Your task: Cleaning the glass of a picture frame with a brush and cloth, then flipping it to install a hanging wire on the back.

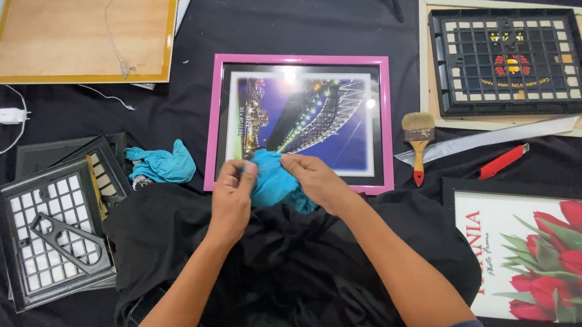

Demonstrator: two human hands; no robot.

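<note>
My left hand (233, 195) and my right hand (316, 177) both grip a bunched teal cloth (273, 180) at the near edge of a pink-framed picture of a lit bridge at night (302, 119). The cloth hangs over the frame's lower rail and the glass. A second teal cloth (162, 163) lies crumpled to the left of the frame, apart from my hands. A black garment (282, 268) is spread under my forearms.
A paintbrush with a red handle (418, 141), a red utility knife (503, 162) and a white strip lie right of the frame. A tulip picture (543, 249), a gold frame lying face down (82, 22), black frame backs (54, 227), a cream frame (517, 64) and a white charger (11, 116) surround it.
</note>
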